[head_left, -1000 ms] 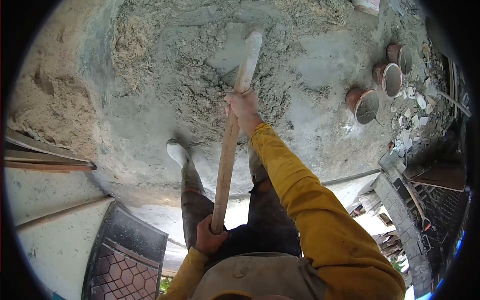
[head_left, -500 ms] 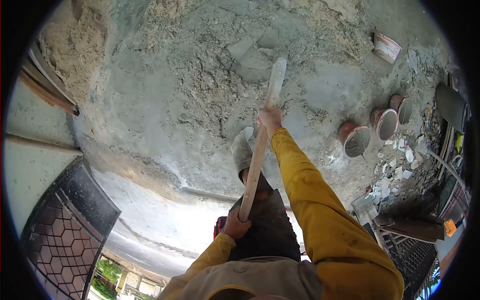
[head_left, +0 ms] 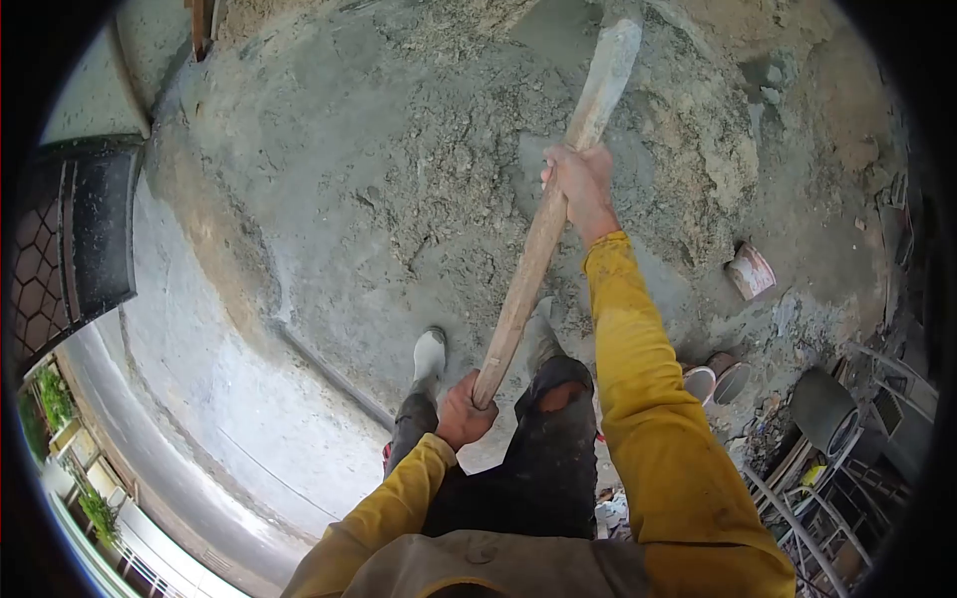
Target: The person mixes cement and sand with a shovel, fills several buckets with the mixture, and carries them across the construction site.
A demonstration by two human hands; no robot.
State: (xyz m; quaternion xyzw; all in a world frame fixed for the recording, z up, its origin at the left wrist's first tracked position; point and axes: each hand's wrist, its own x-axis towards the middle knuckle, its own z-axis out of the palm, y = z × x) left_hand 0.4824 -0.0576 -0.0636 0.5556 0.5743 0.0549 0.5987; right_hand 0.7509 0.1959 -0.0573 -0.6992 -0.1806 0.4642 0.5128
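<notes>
A long wooden handle (head_left: 533, 264) runs from near my waist up to the wet grey mortar (head_left: 449, 169). Its upper part is smeared with cement, and the tool's head lies at the top edge, partly sunk in the mix. Around the handle's lower end my left hand (head_left: 465, 411) is closed. Further up, my right hand (head_left: 582, 181) wraps round the same handle, below the cement-coated part. Both sleeves are yellow.
My boots (head_left: 430, 355) stand at the mortar's near side. A stained bucket (head_left: 751, 271) lies on the right, with more buckets (head_left: 731, 379) below it. Metal frames (head_left: 827, 528) and rubble are at the lower right. A dark gate (head_left: 80, 239) stands on the left.
The view has turned and shifted. The handle and my right hand have moved further up and to the right in the picture. Both boots now show, and the buckets appear lower.
</notes>
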